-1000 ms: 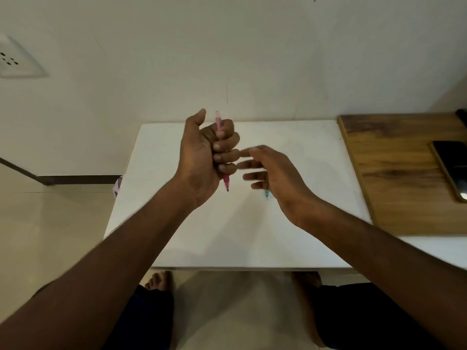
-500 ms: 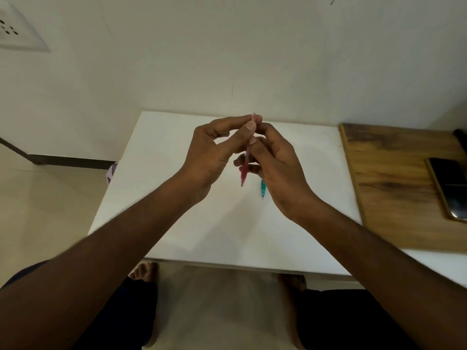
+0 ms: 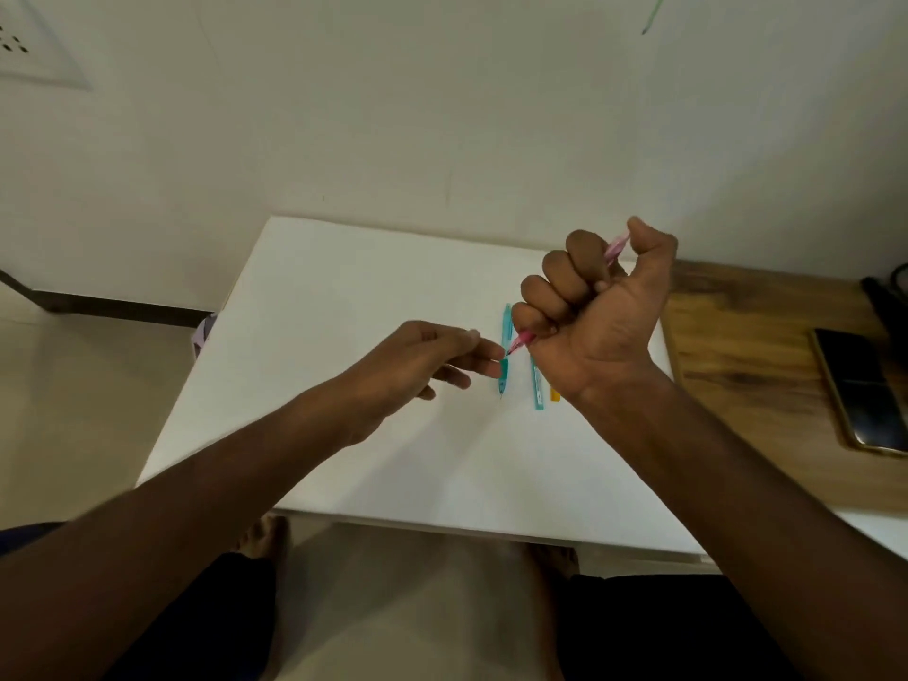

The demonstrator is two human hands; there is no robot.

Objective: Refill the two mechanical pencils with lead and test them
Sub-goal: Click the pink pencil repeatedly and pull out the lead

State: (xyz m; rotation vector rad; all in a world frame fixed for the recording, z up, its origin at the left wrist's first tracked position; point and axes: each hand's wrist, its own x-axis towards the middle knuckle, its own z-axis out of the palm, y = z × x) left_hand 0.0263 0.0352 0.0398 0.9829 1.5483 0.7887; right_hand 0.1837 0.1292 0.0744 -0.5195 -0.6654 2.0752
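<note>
My right hand [image 3: 597, 312] is a fist around the pink pencil [image 3: 518, 342], held above the white bench [image 3: 344, 312]. Its tip slants down toward the teal pencil [image 3: 503, 368], its top up and away. The teal pencil lies flat, tip toward me. My left hand [image 3: 417, 363] fingers [image 3: 484, 349] seem to pinch something tiny; I cannot tell. A lead case [image 3: 537, 385] lies right of the teal pencil, a phone [image 3: 860, 390] farther right.

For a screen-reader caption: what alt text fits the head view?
The right hand grips a pink mechanical pencil in its fist above a white table, while the left hand pinches at its tip; a teal pencil lies below.
</note>
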